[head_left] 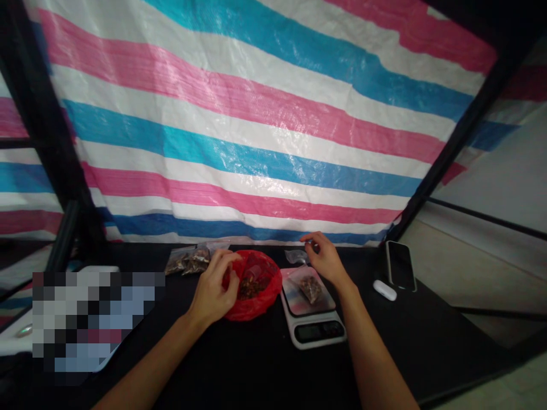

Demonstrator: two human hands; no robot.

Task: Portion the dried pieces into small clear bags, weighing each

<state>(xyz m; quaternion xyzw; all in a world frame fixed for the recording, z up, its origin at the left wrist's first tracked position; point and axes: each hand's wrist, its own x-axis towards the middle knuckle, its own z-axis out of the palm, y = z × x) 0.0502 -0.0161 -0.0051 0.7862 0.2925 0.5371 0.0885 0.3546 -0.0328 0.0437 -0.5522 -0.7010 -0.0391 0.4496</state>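
A bowl in a red plastic bag [273, 285] holds loose brown dried bits [250, 289] and a small clear cup [255, 272]. My left hand [216, 285] hangs over its left rim, fingers curved and apart, with nothing visible in them. To the right stands a white kitchen scale [294, 333]; on its plate lies a clear bag of brown bits [310, 289]. Behind the scale, my right hand [322, 256] has thumb and fingertips drawn together around something small that I cannot make out. Close to those fingertips lies a clear plastic bag [296, 256].
Filled clear bags [194, 259] lie behind my left hand. A phone [400, 265] and a white earbud case [384, 290] rest at the right of the black table [239, 370]. A blurred-out object [102, 324] lies at left. Striped sheeting [256, 131] hangs behind.
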